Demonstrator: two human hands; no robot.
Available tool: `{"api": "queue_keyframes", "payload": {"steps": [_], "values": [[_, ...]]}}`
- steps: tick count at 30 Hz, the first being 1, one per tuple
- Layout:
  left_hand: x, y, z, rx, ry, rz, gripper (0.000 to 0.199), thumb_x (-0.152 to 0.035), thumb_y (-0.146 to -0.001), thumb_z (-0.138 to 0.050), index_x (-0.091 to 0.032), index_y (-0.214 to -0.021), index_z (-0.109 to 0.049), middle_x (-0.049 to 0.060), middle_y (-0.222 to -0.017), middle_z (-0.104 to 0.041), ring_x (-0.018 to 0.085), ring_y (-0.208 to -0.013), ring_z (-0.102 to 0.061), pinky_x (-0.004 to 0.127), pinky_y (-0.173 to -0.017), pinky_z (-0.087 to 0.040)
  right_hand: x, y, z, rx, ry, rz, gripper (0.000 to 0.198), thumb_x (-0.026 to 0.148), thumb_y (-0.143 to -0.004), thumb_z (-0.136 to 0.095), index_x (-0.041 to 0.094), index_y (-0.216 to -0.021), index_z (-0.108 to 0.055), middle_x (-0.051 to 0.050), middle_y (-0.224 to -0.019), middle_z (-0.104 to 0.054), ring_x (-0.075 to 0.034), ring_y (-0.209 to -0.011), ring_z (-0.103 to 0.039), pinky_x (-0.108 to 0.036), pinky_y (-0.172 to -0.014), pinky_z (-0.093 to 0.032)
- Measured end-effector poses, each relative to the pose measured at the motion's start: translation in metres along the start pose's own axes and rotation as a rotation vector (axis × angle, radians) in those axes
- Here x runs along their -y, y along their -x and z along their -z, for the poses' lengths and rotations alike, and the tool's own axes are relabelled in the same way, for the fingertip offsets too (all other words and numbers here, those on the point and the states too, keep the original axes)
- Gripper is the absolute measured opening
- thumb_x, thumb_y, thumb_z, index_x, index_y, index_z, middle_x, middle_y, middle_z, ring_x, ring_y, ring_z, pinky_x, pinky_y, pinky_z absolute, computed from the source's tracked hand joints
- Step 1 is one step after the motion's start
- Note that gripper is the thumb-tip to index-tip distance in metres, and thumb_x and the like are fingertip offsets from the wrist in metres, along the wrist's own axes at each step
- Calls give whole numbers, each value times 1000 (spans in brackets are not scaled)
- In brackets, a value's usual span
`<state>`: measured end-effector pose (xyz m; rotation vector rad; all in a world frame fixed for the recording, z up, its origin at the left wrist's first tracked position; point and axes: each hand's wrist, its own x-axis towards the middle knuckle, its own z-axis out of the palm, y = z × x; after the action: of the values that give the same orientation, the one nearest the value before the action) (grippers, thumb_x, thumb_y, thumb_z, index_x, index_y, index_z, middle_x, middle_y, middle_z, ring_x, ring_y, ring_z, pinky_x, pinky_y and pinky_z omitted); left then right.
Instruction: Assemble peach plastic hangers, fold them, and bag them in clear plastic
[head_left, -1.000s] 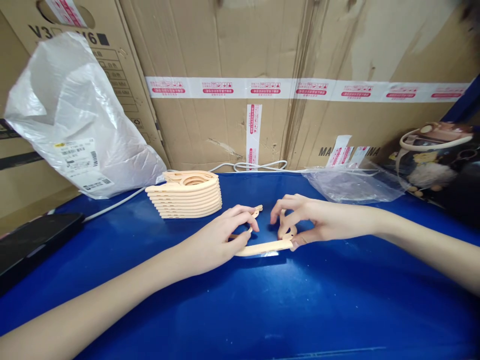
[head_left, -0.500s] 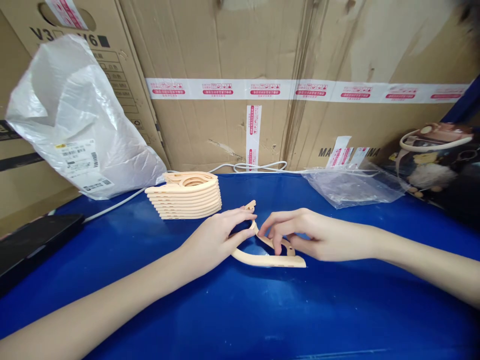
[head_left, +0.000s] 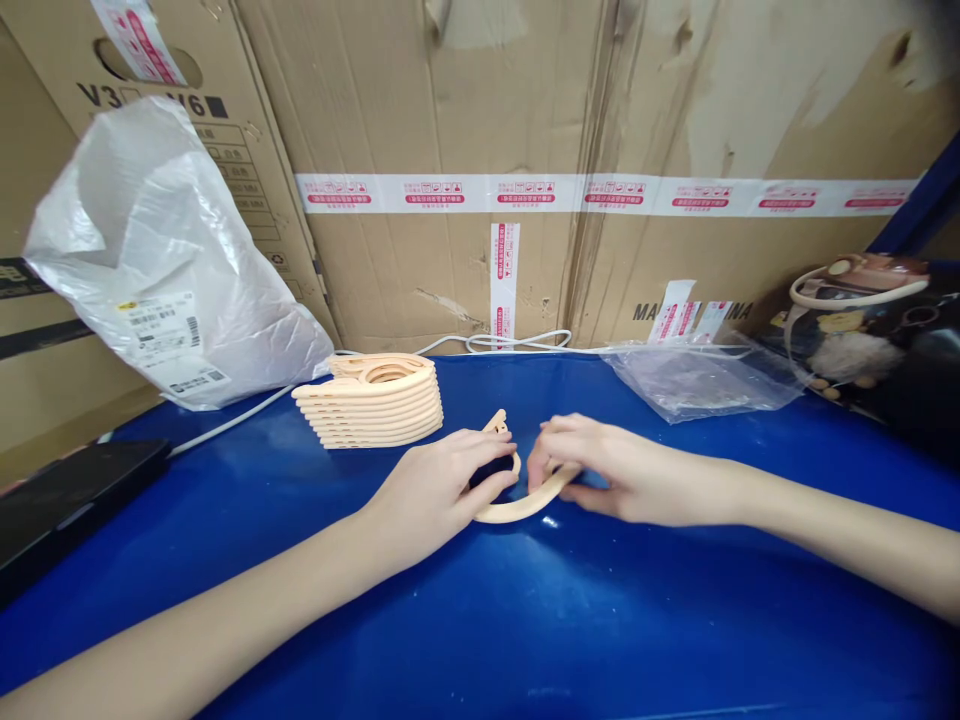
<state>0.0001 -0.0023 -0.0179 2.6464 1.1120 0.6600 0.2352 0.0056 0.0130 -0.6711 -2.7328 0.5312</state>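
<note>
A beige plastic folding clothes hanger (head_left: 523,511) is between my two hands over the blue table. My left hand (head_left: 442,482) pinches its left part, with thumb and fingers curled around the curve. A small notched end sticks up beyond the fingertips. My right hand (head_left: 600,468) is closed on the hanger's right arm, fingers over the far side and thumb at the near side. That arm's tip is hidden by the hand. Behind my left hand stands a neat stack of similar beige folded hangers (head_left: 375,405), touched by neither hand.
A white plastic mailing bag (head_left: 172,270) leans at the back left, above a black device (head_left: 82,500). A clear plastic bag (head_left: 690,375) lies at the back right, near a transparent pouch (head_left: 847,350). A white cable (head_left: 517,342) runs along the cardboard boxes (head_left: 420,110).
The hanger's right arm has swung up and inward, and my right hand has closed around it. My left hand keeps its hold. The camera view has tilted slightly up.
</note>
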Motion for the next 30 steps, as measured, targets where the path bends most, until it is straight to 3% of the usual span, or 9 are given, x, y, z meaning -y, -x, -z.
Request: {"api": "queue_keyframes", "payload": {"steps": [3,8,12,14,16,20,23,27,30], "values": [[2,2,4,7,-22,-63,33,-23,-99,-37,-21,-121,-61,5,-124,-65,22,-120,-55,40,-102,-45,-20,-3,3,-73,67,-12,23,1,-82,-50,19,-95,-57,-4,-93,-63,-18,-92,-54,-35,-85,-43],[8,3,6,40,-10,-131,40,-9,-90,-40,-22,-124,-57,5,-120,-64,20,-111,-58,37,-94,-48,-40,-6,3,-162,12,-23,16,6,-85,-52,19,-91,-58,-5,-97,-65,-17,-94,-58,-32,-84,-46],[9,2,5,52,2,-141,42,-8,-91,-38,-23,-128,-52,5,-122,-63,21,-107,-59,38,-93,-47,-37,-5,2,-262,139,-190,7,18,-86,-57,18,-93,-60,-5,-93,-66,-17,-82,-61,-29,-72,-47],[9,2,6,50,43,-131,45,-6,-90,-40,-23,-130,-50,6,-124,-61,20,-106,-60,37,-92,-47,-31,-4,2,-247,159,-270,8,22,-89,-54,19,-94,-60,-3,-86,-69,-16,-75,-63,-28,-68,-46],[8,1,9,50,115,-128,48,-6,-89,-43,-24,-133,-48,5,-126,-60,19,-107,-59,36,-93,-47,-25,-3,1,-207,85,-265,12,24,-93,-50,19,-96,-61,-2,-87,-71,-16,-77,-65,-28,-70,-46],[10,2,12,68,250,-139,46,-14,-92,-51,-29,-135,-47,6,-133,-55,20,-119,-54,37,-102,-43,-16,-4,1,-171,-74,-194,18,30,-96,-48,18,-97,-62,-3,-93,-71,-16,-83,-66,-28,-75,-47],[12,4,11,94,228,-99,50,-29,-89,-62,-31,-137,-46,6,-140,-49,24,-128,-48,41,-106,-40,-14,-5,0,-141,-149,-170,22,33,-96,-48,18,-101,-63,-4,-98,-70,-17,-88,-64,-30,-78,-48],[9,5,12,126,102,-39,60,-43,-83,-68,-26,-136,-46,8,-128,-58,26,-115,-56,42,-96,-46,-17,-6,-2,-128,-251,-165,23,34,-95,-50,18,-107,-61,-5,-106,-68,-17,-91,-62,-30,-79,-47],[5,3,13,82,34,-76,58,-44,-80,-70,-21,-130,-50,8,-119,-59,25,-106,-58,39,-90,-49,-23,-6,-1,-208,-221,-301,28,43,-90,-57,17,-99,-63,-3,-90,-68,-15,-76,-60,-28,-67,-45]]}}
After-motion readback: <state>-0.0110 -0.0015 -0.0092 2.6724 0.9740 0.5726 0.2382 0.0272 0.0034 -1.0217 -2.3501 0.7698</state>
